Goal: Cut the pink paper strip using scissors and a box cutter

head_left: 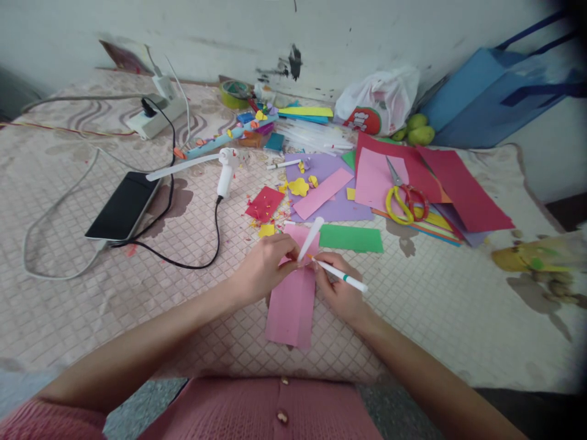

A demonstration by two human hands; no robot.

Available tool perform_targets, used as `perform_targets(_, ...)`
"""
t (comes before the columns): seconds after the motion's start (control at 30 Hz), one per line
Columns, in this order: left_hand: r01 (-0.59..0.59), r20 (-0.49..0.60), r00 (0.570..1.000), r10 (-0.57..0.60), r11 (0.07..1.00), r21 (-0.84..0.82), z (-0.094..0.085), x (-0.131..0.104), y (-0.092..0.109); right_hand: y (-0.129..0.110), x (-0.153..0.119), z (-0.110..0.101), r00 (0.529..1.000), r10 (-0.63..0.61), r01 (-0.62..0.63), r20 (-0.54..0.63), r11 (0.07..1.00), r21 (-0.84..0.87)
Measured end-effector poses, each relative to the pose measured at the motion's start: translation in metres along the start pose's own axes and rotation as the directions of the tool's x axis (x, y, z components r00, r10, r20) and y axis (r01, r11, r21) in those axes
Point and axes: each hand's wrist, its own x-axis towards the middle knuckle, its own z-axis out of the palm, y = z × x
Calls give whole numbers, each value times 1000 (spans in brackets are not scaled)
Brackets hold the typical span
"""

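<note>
My left hand (274, 264) pinches a whitish glue stick (312, 237), which slants up and away to the right. In my right hand (343, 292) is a white pen with a green band (342, 274), its tip pointing left toward the fingers of the other hand. A small orange bit shows where the fingertips meet; its shape is too small to make out. Below both hands lies a creased pink paper strip (291, 315). Just beyond my right hand rests a green paper strip (351, 238).
Scissors (403, 198) lie on coloured sheets at the right. A white glue gun (225, 174) with a black cord and a dark-screened tablet (123, 206) are on the left. Beyond are a purple sheet (339, 208), paper scraps, more glue sticks (307, 135) and a power strip (158, 116).
</note>
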Motion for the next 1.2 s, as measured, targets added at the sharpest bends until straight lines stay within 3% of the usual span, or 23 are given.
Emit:
perform_targets(0.77, -16, 57, 998, 14, 999, 35, 1, 1, 4, -2, 1, -1, 1000, 26, -26, -2, 1000, 15)
perform_targets(1.07, -6, 45, 999, 4, 999, 41, 3, 2, 3, -7, 6, -3, 975, 207, -185, -80, 957, 223)
perform_targets(1.2, -1, 57, 998, -1, 1000, 25, 3, 1, 3, -6, 6, -2, 972, 226, -207, -68, 954, 216)
